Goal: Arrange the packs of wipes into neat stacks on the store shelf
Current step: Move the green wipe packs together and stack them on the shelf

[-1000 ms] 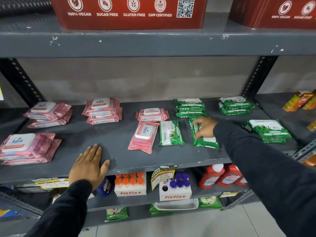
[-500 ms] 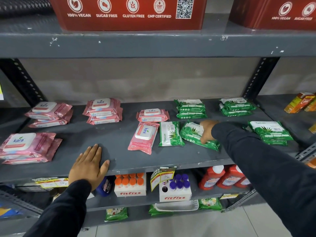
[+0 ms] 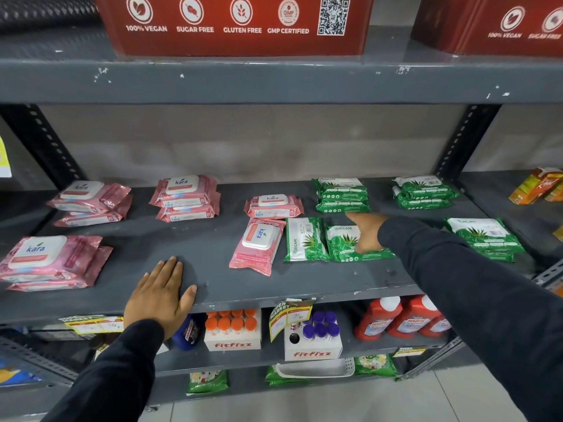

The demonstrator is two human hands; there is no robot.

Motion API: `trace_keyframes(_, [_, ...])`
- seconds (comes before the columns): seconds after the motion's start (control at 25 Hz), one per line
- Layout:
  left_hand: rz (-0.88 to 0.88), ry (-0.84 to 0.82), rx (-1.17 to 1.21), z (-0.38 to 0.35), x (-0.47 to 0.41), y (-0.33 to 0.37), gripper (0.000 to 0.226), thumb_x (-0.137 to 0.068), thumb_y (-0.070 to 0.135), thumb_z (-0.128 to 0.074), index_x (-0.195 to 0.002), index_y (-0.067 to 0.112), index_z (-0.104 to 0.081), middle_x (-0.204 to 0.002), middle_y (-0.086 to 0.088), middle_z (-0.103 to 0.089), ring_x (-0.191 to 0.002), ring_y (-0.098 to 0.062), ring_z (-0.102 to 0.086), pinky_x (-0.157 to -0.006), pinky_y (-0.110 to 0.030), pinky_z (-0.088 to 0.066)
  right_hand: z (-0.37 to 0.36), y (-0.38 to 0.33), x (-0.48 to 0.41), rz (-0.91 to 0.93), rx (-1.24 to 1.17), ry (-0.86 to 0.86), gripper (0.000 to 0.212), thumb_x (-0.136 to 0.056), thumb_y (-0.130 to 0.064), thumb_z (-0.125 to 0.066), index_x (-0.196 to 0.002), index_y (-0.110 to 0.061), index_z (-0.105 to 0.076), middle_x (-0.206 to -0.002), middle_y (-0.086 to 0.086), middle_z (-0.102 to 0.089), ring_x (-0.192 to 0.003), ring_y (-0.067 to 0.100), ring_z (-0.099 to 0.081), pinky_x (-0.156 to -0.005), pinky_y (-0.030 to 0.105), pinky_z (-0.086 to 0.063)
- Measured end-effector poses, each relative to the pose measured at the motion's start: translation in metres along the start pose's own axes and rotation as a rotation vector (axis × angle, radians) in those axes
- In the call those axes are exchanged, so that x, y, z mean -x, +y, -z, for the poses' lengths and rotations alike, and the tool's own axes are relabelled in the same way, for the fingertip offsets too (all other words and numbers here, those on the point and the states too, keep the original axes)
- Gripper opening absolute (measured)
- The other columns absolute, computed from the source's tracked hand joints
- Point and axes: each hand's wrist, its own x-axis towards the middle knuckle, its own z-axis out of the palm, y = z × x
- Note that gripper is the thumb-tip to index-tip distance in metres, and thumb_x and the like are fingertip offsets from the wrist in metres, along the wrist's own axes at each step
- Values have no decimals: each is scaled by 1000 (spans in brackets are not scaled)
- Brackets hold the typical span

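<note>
The shelf [image 3: 304,281] carries pink packs from nine o'clock to the middle and green packs from the middle round to three o'clock. Most already sit in twos: three pink stacks on the nine o'clock side, a green stack [image 3: 342,194] at one o'clock, another [image 3: 423,191] further toward two, a third [image 3: 484,237] at three. The change is in the loose green pack [image 3: 350,243] under my right hand [image 3: 367,233]: a second ago it lay lengthwise, and now I have swung it round so its label faces me, square beside the other loose green pack [image 3: 304,239]. My fingers lie fairly flat on it, pressing, not closed round it. My left hand [image 3: 158,295] stays spread on the front edge at seven o'clock, empty. By my reckoning the two loose green packs and the two loose pink ones [image 3: 259,245] still want stacking.
</note>
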Motion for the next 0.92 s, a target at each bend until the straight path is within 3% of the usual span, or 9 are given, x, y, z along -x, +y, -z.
trace_keyframes(0.08, [0, -6, -4, 0, -1, 1, 85, -83, 63, -5, -144, 10, -31, -153, -7, -28, -141, -24, -24, -115, -40, -19, 5, -11, -5, 105, -6, 143, 83, -80, -10, -64, -151, -22, -22, -154, 3, -33, -133, 25, -43, -106, 36, -42])
trace_keyframes(0.12, [2, -8, -5, 0, -1, 0, 85, -83, 63, -5, -144, 10, -31, -153, -7, -28, -141, -24, -24, -115, -40, -19, 6, -19, -6, 176, 33, 190, 77, -80, -7, -61, -148, -25, -29, -152, 1, -35, -134, 25, -41, -107, 38, -41])
trace_keyframes(0.2, [1, -9, -11, 0, -1, 0, 85, -83, 62, -5, -144, 9, -31, -153, -8, -28, -141, -24, -24, -115, -40, -19, 7, -39, -8, 267, 113, 227, 59, -81, -14, -59, -138, -27, -47, -136, 0, -51, -118, 25, -54, -94, 40, -51])
trace_keyframes(0.28, [0, -7, -9, 0, -1, 0, 84, -83, 62, -5, -144, 9, -32, -153, -8, -28, -141, -24, -24, -115, -40, -19, 6, -61, -9, 231, 108, 244, 38, -82, -37, -62, -115, -18, -59, -108, 3, -62, -92, 24, -61, -77, 37, -56])
trace_keyframes(0.36, [-1, -9, -7, 0, -1, 0, 84, -83, 62, -5, -144, 10, -31, -153, -7, -28, -141, -24, -23, -115, -40, -18, 4, -80, -13, 97, 16, 230, 52, -79, -58, -60, -108, -14, -58, -108, 6, -62, -92, 26, -60, -76, 34, -53])
trace_keyframes(0.52, [1, -5, -12, -1, -1, -1, 84, -84, 62, -5, -144, 10, -31, -153, -7, -28, -141, -23, -23, -115, -40, -19, -7, -110, -22, -85, -78, 154, 80, -68, -75, -56, -125, -19, -55, -127, 7, -59, -113, 30, -57, -86, 35, -50])
trace_keyframes(0.68, [-4, -1, -12, 0, 0, -1, 84, -83, 62, -5, -144, 10, -31, -153, -7, -28, -141, -23, -23, -115, -39, -18, -20, -129, -28, -181, -123, 157, 71, -57, -67, -66, -112, -22, -60, -120, 6, -60, -109, 32, -58, -86, 39, -53])
trace_keyframes(0.8, [-6, 4, -17, 0, -1, -1, 84, -83, 62, -6, -144, 10, -31, -154, -6, -28, -141, -23, -23, -115, -39, -17, -19, -131, -25, -200, -169, 178, 65, -59, -58, -66, -112, -21, -60, -121, 11, -59, -108, 32, -57, -80, 35, -51])
trace_keyframes(0.92, [-3, 2, -15, -1, -1, -2, 83, -84, 62, -6, -144, 10, -31, -153, -6, -28, -141, -23, -23, -115, -39, -17, -6, -122, -17, -167, -217, 143, 47, -65, -53, -65, -97, -19, -59, -106, 6, -62, -99, 28, -61, -75, 30, -50])
